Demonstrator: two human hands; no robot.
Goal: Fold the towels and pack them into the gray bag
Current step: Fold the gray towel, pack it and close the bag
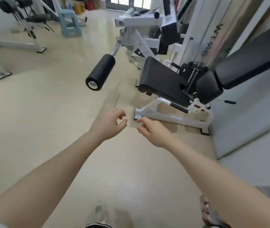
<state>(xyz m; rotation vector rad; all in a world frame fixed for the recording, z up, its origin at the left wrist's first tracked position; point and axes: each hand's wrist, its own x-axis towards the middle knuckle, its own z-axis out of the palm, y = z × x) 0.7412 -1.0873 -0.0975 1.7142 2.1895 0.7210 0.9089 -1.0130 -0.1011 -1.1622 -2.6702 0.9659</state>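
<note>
Gym room, pale beige vinyl floor [48, 129] filling most of the frame. White-framed weight machine with black padded seat [162, 79] sits right of centre; its black foam roller pad [100, 72] sticks out toward mid-frame. Light blue plastic step stool [70, 22] at upper left, more black-padded equipment beyond it, blurred.

Both our arms reach forward into the centre. Left hand [108, 124]: fingers loosely curled, thumb and forefinger near each other, nothing between them. Right hand [154, 132]: fingers relaxed and slightly bent, also holding nothing. Hands are just beside each other, not touching, hovering over bare floor near the machine's white base rail [172, 119].

Task items: we see no towels and no gray bag anywhere in frame. Red-and-white patterned fabric [208, 213] at lower right edge; can't tell what it is, too cropped.

Our read: no fold or pack step under way, nothing in hand, no folded stack visible. Looks like a transit or search stage, either very early or between towels.

Next move, as we judge it: locate a towel first, likely by turning the head, then take it by two corners with both hands and find a flat place to fold.
</note>
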